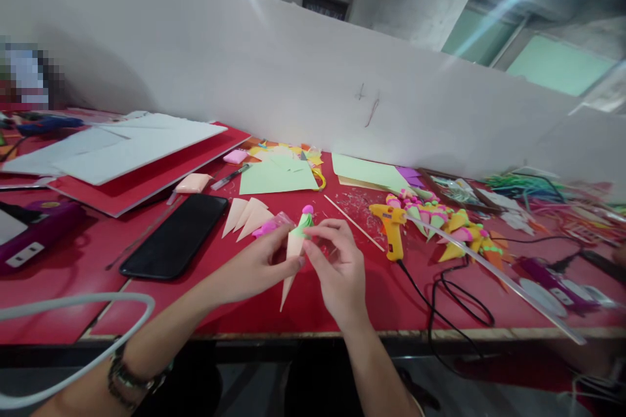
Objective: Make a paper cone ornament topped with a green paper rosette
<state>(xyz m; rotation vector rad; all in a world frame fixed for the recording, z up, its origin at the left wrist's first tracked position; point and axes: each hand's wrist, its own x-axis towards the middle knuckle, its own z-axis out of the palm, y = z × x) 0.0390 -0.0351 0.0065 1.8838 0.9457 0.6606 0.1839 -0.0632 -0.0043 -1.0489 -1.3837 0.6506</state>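
Note:
A cream paper ice cream cone (295, 244) with a green swirl and a pink ball on top points downward between my hands. My left hand (274, 257) grips its side, thumb in front. The thumb and fingers of my right hand (337, 254) pinch at the cone's upper edge, by the green swirl. Just behind my left hand are a bright pink piece in clear plastic (268, 227) and several cream paper cones (247, 215) lying flat. To the right of my right hand rests a yellow glue gun (391, 228) with a clear glue stick (493, 277) sticking out.
A black phone (175, 236) lies left of my arms. Green paper sheets (278, 173) and a thin wooden stick (353, 223) are farther back. Several finished paper cones (425, 212) are heaped at right. Black cord (433, 300) loops near the front edge; a white tube (132, 298) arcs at lower left.

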